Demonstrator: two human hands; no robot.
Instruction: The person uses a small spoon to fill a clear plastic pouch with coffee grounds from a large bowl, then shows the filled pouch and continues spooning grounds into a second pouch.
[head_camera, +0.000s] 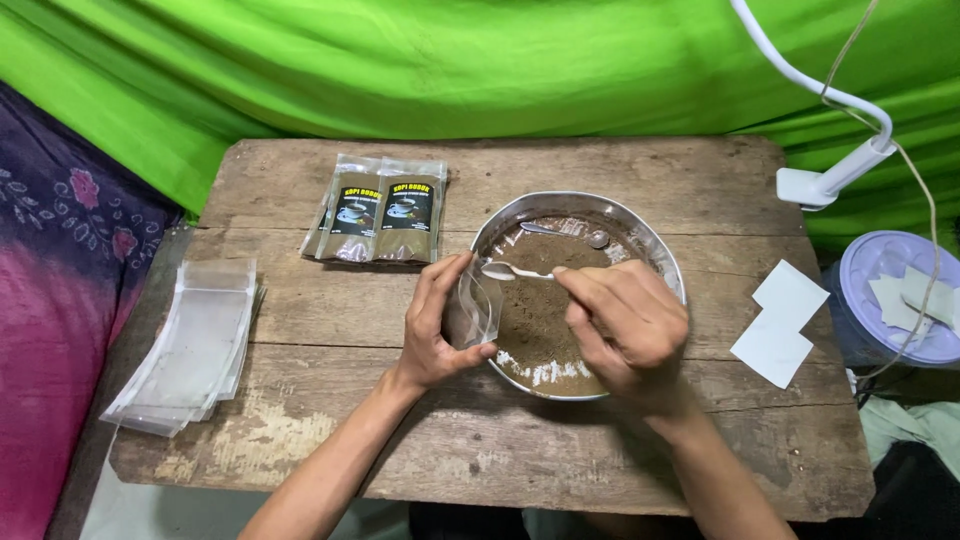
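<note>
Green cloth (400, 70) hangs behind a worn wooden desk (640, 170), with a purple and pink patterned fabric (60, 260) off its left edge.

Landmark: the round metal bowl (655, 250) near the middle of the desk, holding brown powder (535, 310) with a few white patches near its front rim.

Your left hand (435, 325) sits at the bowl's left rim. Its fingers (445, 280) are curled around a small clear plastic pouch (480, 305), pinching it open and upright just over the rim.

Your right hand (625, 325) is over the bowl's front right part. Its fingers (590, 290) are closed on the handle of a white spoon (510, 270), whose scoop end points left and meets the pouch's mouth. You cannot tell how much powder is on the spoon.

A second spoon (560, 232), metal, lies in the powder at the back of the bowl.

Behind and left of the bowl: two filled packets (380, 210) with dark labels, lying side by side and touching.

Far left of the bowl, at the desk's edge: a stack of empty clear bags (195, 345).

Right of the bowl: two white paper slips (780, 320), overlapping.

Beyond the desk's right edge: a pale purple lidded container (880, 300) with more paper pieces on its lid. Above it, a white clamp arm (820, 180) with a thin cord alongside.
</note>
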